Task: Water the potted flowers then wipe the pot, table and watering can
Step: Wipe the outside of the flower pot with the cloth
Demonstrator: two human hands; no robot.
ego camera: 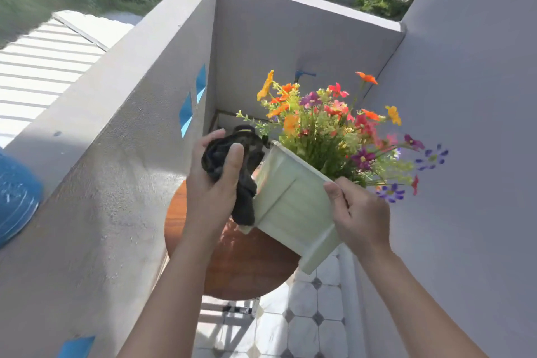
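A pale green square pot (293, 206) full of colourful flowers (334, 128) is tilted to the right above the round wooden table (247, 264). My right hand (359, 215) grips the pot's near rim corner. My left hand (215, 180) is closed on a bunched dark cloth (229, 160), which presses against the pot's left side. Behind the cloth a dark object with a yellow mark (245, 131) shows partly; I cannot tell whether it is the watering can.
A grey parapet wall (122, 154) runs close on the left and a grey wall (465, 154) on the right, leaving a narrow balcony. Patterned floor tiles (308, 314) lie below the table. A blue tap (303, 74) sticks out of the back wall.
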